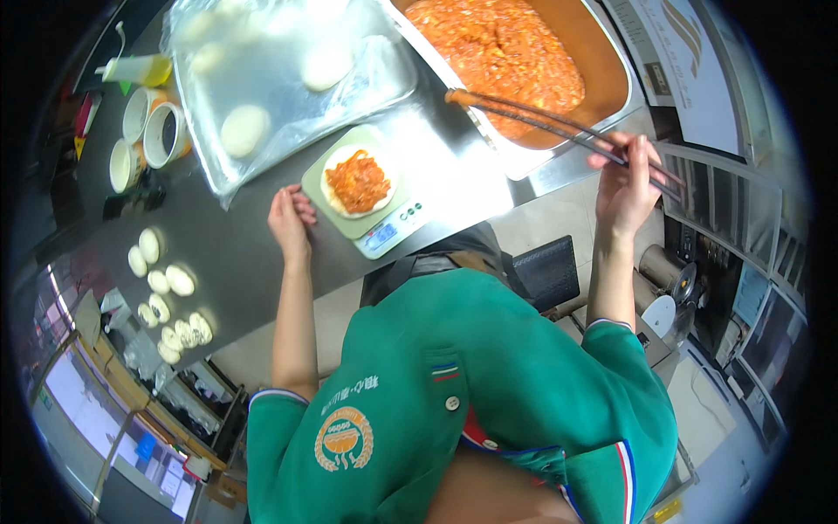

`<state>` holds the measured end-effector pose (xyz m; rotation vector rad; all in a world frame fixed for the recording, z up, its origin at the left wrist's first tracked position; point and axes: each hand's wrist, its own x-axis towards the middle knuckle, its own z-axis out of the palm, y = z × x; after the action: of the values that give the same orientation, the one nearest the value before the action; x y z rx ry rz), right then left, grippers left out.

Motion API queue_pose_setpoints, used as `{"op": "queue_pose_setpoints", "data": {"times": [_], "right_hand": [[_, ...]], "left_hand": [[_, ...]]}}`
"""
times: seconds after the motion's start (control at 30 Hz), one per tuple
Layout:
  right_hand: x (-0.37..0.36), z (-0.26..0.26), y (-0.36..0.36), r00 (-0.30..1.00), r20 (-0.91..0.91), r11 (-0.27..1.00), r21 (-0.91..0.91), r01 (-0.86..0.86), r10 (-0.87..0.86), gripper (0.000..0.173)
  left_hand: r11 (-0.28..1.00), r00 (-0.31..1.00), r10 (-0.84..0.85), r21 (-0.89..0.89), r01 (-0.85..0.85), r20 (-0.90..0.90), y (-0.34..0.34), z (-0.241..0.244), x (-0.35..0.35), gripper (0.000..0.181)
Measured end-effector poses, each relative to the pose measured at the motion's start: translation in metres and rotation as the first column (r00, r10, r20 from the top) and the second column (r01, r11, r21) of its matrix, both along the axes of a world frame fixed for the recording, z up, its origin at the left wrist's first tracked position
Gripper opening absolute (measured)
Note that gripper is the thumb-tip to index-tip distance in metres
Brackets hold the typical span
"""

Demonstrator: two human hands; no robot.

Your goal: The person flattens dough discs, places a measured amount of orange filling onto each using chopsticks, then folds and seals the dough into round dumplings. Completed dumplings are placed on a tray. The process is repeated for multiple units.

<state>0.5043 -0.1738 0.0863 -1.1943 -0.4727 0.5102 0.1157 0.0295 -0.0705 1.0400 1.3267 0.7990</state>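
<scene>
My right hand (625,183) grips a pair of long dark chopsticks (543,119). Their tips, with a bit of orange-red filling on them, are over the near left rim of a metal pan (609,65). A chunky orange-red filling (504,52) lies in that pan. To its left, a green digital kitchen scale (357,229) sits on the steel table, bearing a round of flattened dough (334,204) topped with a heap of filling (357,182). My left hand (291,216) rests beside the scale's left edge, fingers loosely curled and holding nothing; whether it touches the scale is unclear.
A plastic-covered tray (281,150) with pale dough rounds (245,131) stands behind the scale. Farther left are several paper cups (167,134) and a squeeze bottle (137,71) of yellow liquid. Several small dough pieces (180,280) lie on the steel table (242,288) at left.
</scene>
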Motion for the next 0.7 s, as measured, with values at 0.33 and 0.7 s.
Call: {"op": "queue_pose_setpoints", "data": {"times": [0.33,0.7], "right_hand": [[-0.132,-0.051,0.023,0.953,-0.008,0.934,-0.196,-0.299,0.303,0.02],[-0.078,-0.003,0.01,0.832,0.545,0.994,0.05,0.098,-0.109,0.027]], "left_hand": [[0.997,0.994,-0.08,0.02,0.079,0.072,0.001,-0.001,-0.003,0.032],[0.998,0.99,-0.048,0.045,0.042,0.132,-0.002,-0.008,-0.008,0.032]]}}
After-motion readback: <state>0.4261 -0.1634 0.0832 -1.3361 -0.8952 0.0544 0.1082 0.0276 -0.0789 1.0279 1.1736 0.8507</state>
